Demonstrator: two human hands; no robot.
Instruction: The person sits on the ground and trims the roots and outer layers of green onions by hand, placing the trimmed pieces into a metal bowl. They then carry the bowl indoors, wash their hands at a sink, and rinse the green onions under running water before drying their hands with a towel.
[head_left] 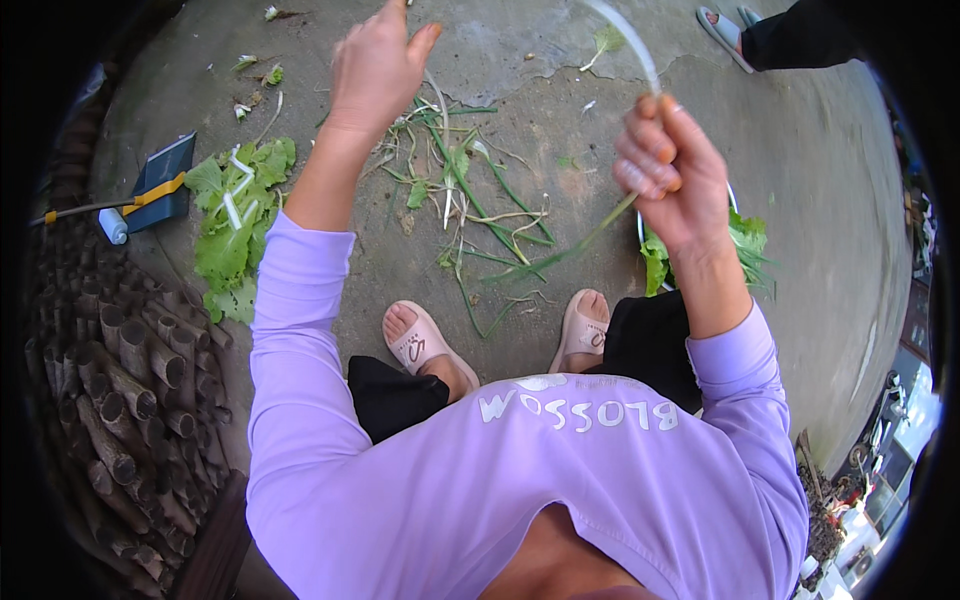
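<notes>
My right hand (pixel 670 165) is closed around a green onion (pixel 632 38). Its pale white stalk curves up past the fingertips, and its green leaf trails down to the left. At the upper left, my left hand (pixel 378 70) has its thumb spread from the fingers, which reach the picture's edge; nothing shows in its grip. A thin pale strip (pixel 438 98), blurred, hangs beside that thumb. Between my hands, loose green onions and pale peelings (pixel 485 205) lie scattered on the concrete.
Broad leafy greens (pixel 240 225) lie at left, near a blue dustpan (pixel 165 180). Stacked cut branches (pixel 125 400) fill the lower left. Behind my right wrist, a container partly shows with greens (pixel 748 240). Another person's slippered foot (pixel 725 38) is at the upper right.
</notes>
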